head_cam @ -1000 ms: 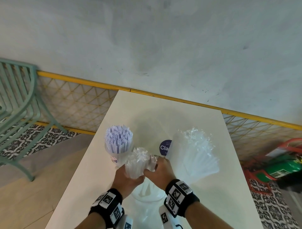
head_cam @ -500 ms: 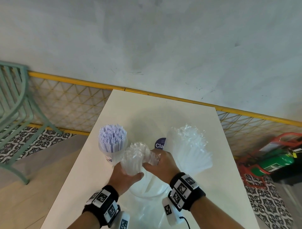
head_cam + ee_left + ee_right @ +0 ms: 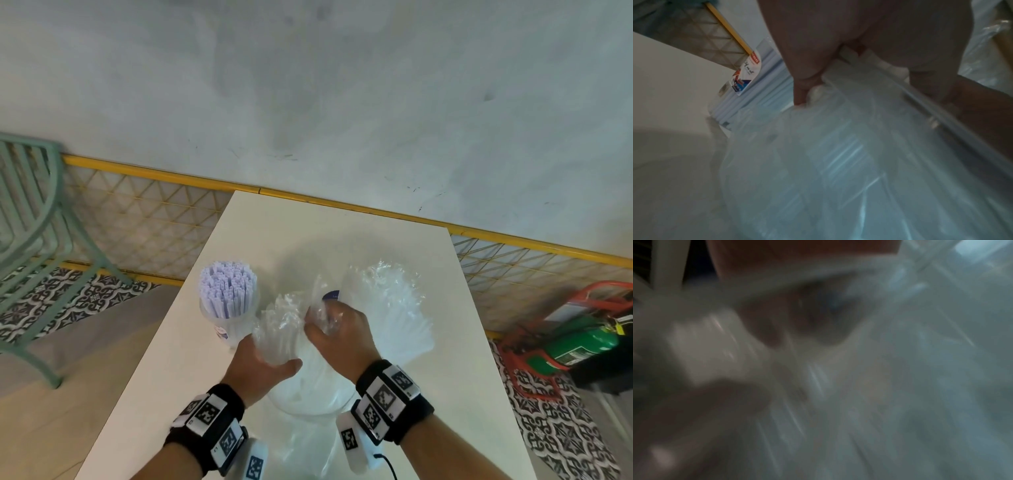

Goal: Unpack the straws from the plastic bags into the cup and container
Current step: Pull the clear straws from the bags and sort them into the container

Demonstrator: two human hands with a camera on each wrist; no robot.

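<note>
On the white table (image 3: 342, 233) a clear cup (image 3: 230, 329) at the left holds white straws (image 3: 227, 291); the left wrist view shows its label (image 3: 748, 71). My left hand (image 3: 270, 353) grips a bundle of clear straws (image 3: 279, 325), thumb and fingers curled round it (image 3: 859, 91). My right hand (image 3: 323, 322) pinches the thin plastic bag (image 3: 322, 298) beside the bundle's top. Below both hands sits a round clear container (image 3: 308, 401). A fan of clear straws (image 3: 390, 308) stands at the right, by a blue label (image 3: 332, 295). The right wrist view is a blur.
A yellow mesh rail (image 3: 154, 219) runs behind the table, under a grey wall. A green metal chair (image 3: 30, 219) stands at the left. A green extinguisher in a red frame (image 3: 582, 342) lies on the floor at the right. Loose clear film (image 3: 301, 445) lies at the table's near edge.
My right hand has drawn the bag film up and away from the bundle's top. My left hand keeps the bundle, now lower over the round container.
</note>
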